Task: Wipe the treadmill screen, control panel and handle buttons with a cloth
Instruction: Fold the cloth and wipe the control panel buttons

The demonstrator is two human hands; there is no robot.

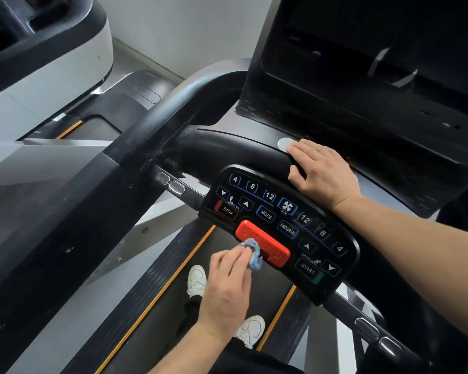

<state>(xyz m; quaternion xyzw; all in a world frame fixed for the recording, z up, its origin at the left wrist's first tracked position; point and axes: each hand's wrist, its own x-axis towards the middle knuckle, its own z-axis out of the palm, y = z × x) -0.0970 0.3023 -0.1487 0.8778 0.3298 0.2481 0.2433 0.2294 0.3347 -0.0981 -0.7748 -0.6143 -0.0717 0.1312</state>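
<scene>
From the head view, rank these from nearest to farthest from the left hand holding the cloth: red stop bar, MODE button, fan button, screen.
From the left hand:
1. Red stop bar, under the cloth.
2. MODE button, just above the bar.
3. Fan button, higher, to the right.
4. Screen, top right.

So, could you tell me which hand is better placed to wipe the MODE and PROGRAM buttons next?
Left. The left hand already holds the cloth on the red stop bar beside them; the right hand rests empty on the console.
</scene>
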